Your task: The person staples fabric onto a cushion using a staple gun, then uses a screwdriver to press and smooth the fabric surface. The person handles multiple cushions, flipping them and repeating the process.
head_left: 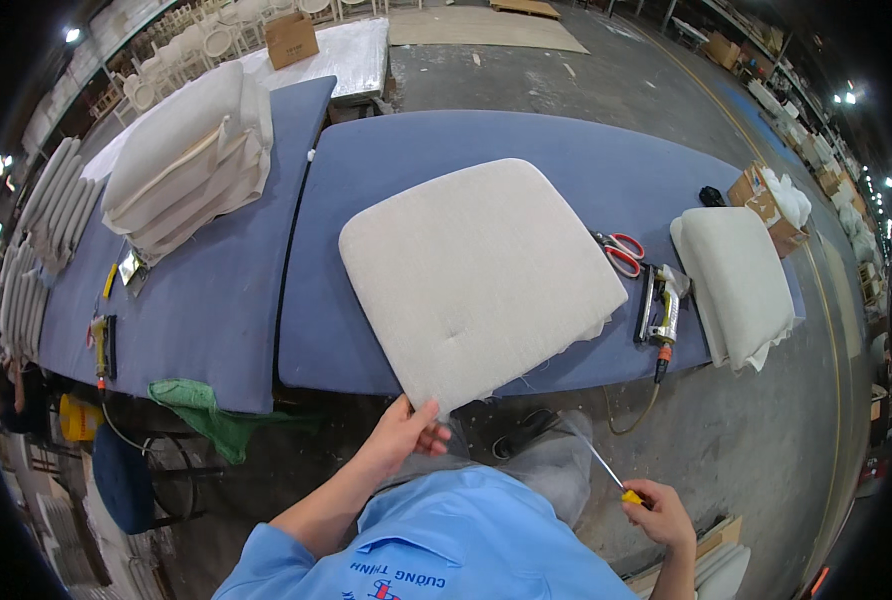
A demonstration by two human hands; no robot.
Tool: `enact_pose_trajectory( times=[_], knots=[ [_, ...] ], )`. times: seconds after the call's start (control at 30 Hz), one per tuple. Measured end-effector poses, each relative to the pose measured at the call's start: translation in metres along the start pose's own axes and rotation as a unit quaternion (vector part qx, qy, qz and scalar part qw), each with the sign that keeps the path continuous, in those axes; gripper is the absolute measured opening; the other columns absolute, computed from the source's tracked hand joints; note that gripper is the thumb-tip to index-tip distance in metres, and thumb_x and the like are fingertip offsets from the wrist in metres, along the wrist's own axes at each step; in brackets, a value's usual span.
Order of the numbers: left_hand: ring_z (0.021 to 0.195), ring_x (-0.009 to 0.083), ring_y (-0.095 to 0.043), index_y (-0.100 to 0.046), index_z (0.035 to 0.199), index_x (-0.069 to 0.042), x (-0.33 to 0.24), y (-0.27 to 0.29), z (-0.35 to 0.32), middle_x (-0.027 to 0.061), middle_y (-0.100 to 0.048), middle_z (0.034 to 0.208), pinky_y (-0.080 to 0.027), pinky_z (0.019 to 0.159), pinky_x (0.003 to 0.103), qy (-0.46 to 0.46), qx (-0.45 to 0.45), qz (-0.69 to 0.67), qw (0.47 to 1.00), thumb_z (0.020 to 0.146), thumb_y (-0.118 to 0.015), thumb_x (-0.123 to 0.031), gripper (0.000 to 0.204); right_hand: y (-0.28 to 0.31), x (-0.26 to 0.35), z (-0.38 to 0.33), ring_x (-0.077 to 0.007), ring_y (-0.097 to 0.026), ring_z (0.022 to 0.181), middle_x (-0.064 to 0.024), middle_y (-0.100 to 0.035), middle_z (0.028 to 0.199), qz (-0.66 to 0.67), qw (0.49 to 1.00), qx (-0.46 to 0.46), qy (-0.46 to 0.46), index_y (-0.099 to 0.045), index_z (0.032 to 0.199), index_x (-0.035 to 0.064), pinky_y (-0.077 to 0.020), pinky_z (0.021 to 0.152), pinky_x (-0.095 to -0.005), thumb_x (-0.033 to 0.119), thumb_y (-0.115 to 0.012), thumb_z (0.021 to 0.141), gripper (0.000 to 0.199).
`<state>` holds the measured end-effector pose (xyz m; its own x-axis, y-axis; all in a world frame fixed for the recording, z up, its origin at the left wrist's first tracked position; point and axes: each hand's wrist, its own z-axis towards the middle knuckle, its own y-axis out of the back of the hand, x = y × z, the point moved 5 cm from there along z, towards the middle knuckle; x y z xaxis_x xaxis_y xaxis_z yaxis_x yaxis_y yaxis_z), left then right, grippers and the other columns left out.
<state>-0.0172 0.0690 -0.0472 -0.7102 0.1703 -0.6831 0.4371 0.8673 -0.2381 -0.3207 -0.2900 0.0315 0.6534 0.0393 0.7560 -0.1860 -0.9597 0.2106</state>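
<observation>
A light grey upholstered seat pad (481, 280) lies face up on the blue padded table, its near corner jutting past the front edge. My left hand (411, 434) grips that near corner between thumb and fingers. Loose fabric shows along the pad's right and near edges. Off to the right, below the table edge, my right hand (662, 512) is closed around the yellow handle of a screwdriver (606, 468), its long thin shaft pointing up and left. Red-handled scissors (623, 254) lie partly beneath the pad's right side, with a staple gun (666, 310) beside them.
Folded fabric-covered pads (738, 285) sit at the table's right end, near a cardboard box (769, 210). On the left table (206, 330) are a tall stack of pads (194, 165), another staple gun (104, 348) and a yellow cutter (110, 281). A green cloth (206, 410) hangs over its edge.
</observation>
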Motion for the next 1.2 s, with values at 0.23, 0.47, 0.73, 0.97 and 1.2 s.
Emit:
enact_pose_trajectory(
  times=[0.23, 0.47, 0.73, 0.97, 1.2],
  knots=[
    [0.080, 0.0273, -0.070, -0.071, 0.097, -0.001, -0.039, 0.012, -0.034, 0.0138, -0.074, 0.100, -0.055, 0.072, 0.041, -0.412, -0.244, 0.344, 0.808, 0.102, -0.071, -0.014, 0.014, -0.059, 0.040, 0.032, -0.0146, -0.068, 0.080, -0.0072, -0.072, 0.100, -0.031, 0.991, -0.048, 0.125, -0.068, 0.138, -0.0006, -0.0560, 0.075, -0.0305, 0.005, -0.076, 0.099, 0.041],
    [0.158, 0.0407, -0.037, -0.075, 0.132, -0.008, -0.067, -0.016, 0.000, 0.0139, -0.058, 0.156, -0.026, 0.128, 0.056, -0.492, -0.283, 0.459, 0.684, 0.098, -0.070, -0.013, 0.035, -0.125, 0.128, 0.105, -0.0349, -0.070, 0.100, -0.0186, -0.070, 0.110, -0.315, 0.922, 0.008, 0.226, -0.060, 0.151, 0.0084, -0.0554, 0.088, -0.0408, 0.015, -0.067, 0.105, 0.047],
    [0.166, 0.0392, -0.024, -0.073, 0.142, -0.012, -0.054, -0.008, 0.018, 0.0120, -0.050, 0.166, -0.013, 0.133, 0.058, -0.493, -0.267, 0.461, 0.688, 0.096, -0.069, -0.015, 0.046, -0.128, 0.136, 0.105, -0.0403, -0.070, 0.100, -0.0202, -0.071, 0.109, -0.291, 0.945, 0.061, 0.133, -0.054, 0.157, 0.0117, -0.0555, 0.087, -0.0466, 0.017, -0.063, 0.107, 0.050],
    [0.166, 0.0384, -0.024, -0.075, 0.138, -0.012, -0.055, -0.007, 0.021, 0.0122, -0.052, 0.165, -0.012, 0.134, 0.057, -0.502, -0.255, 0.437, 0.702, 0.094, -0.068, -0.014, 0.045, -0.124, 0.172, 0.098, -0.0385, -0.069, 0.090, -0.0182, -0.069, 0.101, -0.349, 0.918, 0.061, 0.175, -0.055, 0.158, 0.0143, -0.0556, 0.083, -0.0466, 0.017, -0.061, 0.109, 0.050],
    [0.167, 0.0381, -0.023, -0.075, 0.137, -0.011, -0.055, -0.005, 0.022, 0.0123, -0.052, 0.165, -0.010, 0.134, 0.056, -0.518, -0.255, 0.418, 0.701, 0.094, -0.068, -0.015, 0.044, -0.120, 0.198, 0.094, -0.0356, -0.068, 0.083, -0.0143, -0.063, 0.095, -0.436, 0.879, 0.040, 0.190, -0.061, 0.154, 0.0156, -0.0551, 0.078, -0.0473, 0.018, -0.063, 0.107, 0.047]
  ],
)
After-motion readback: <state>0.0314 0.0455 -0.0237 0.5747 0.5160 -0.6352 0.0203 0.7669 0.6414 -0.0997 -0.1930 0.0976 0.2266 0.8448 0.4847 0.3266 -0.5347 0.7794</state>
